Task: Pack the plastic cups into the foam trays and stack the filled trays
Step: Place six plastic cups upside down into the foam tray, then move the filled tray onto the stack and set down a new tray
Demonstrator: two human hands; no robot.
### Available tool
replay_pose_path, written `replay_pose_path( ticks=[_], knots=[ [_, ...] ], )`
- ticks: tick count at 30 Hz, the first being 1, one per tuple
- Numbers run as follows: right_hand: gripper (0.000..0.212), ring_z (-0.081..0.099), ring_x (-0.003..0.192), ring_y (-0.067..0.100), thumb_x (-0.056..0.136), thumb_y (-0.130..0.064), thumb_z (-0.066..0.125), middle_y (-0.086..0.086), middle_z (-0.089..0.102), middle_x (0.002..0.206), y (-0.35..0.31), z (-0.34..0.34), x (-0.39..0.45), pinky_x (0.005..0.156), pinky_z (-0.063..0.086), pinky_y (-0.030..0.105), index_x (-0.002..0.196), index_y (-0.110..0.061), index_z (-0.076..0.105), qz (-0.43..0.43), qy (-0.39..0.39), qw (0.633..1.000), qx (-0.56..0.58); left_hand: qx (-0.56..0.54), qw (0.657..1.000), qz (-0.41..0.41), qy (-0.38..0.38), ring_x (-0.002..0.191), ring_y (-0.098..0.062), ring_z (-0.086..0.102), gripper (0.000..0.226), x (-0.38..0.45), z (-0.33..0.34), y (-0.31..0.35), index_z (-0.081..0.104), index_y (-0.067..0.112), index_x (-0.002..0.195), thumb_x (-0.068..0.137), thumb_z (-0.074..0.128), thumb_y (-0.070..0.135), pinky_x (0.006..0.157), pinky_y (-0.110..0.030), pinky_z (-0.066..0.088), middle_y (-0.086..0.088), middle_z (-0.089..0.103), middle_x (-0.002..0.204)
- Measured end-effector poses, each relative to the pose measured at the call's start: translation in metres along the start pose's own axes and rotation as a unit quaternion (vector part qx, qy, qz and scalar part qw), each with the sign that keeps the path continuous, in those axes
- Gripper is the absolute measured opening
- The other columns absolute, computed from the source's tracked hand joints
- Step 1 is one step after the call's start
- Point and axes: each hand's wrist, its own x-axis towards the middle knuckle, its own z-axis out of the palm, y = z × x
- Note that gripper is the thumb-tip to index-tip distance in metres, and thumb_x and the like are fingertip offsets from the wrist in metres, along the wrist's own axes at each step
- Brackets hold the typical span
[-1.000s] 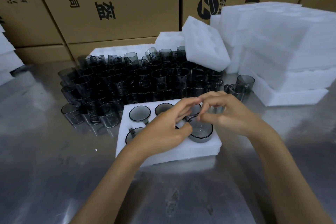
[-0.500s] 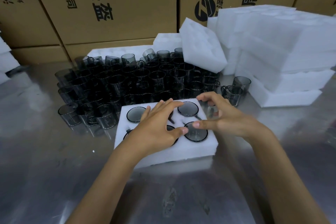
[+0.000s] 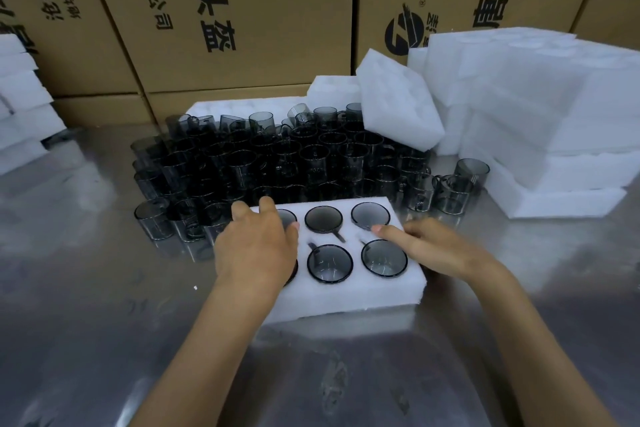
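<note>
The left hand (image 3: 256,250) is covering the nine o'clock end of the foam tray (image 3: 349,298), hiding its two pockets there, so whether cups are sitting in them cannot be told. The right hand (image 3: 429,246) is masking the tray's three o'clock edge. Toward twelve o'clock, the loose cups (image 3: 277,163) are crowding into one dark mass too dense to count, and the cardboard boxes (image 3: 242,10) are being cut off by the frame's top edge.
</note>
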Motion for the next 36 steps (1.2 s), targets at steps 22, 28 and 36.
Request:
replay_pose_path(
  ticks=[22,28,36],
  knots=[
    [0.032,0.066,0.111,0.027,0.09,-0.026,0.06,0.005,0.072,0.121,0.004,-0.034,-0.008,0.097,0.048,0.053,0.118,-0.016,0.071,-0.03,0.076,0.829,0.554,-0.641,0.743,0.113,0.156,0.101,-0.008,0.069,0.035,0.016,-0.037,-0.012,0.05,0.028,0.121,0.091,0.063,0.016,0.084,-0.023,0.053,0.009,0.071,0.112],
    [0.041,0.062,0.092,0.023,0.083,-0.028,0.065,0.005,0.068,0.107,-0.026,-0.015,-0.004,0.074,0.043,0.041,0.118,-0.007,0.066,-0.041,0.173,0.778,0.603,-0.772,0.628,0.04,0.082,0.121,0.003,0.057,0.09,0.014,-0.024,0.006,0.028,0.034,0.149,0.074,0.077,0.046,0.104,-0.028,0.046,0.014,0.055,0.137],
    [0.038,0.055,0.078,0.012,0.066,-0.04,0.073,-0.006,0.058,0.081,-0.091,0.029,0.012,0.071,0.043,0.037,0.086,-0.023,0.046,-0.101,0.261,0.756,0.591,-0.847,0.525,0.066,-0.047,0.122,-0.019,0.062,0.106,0.017,-0.023,0.031,-0.009,0.045,0.153,0.09,0.074,0.026,0.103,-0.049,0.05,0.009,0.066,0.131]
  ],
)
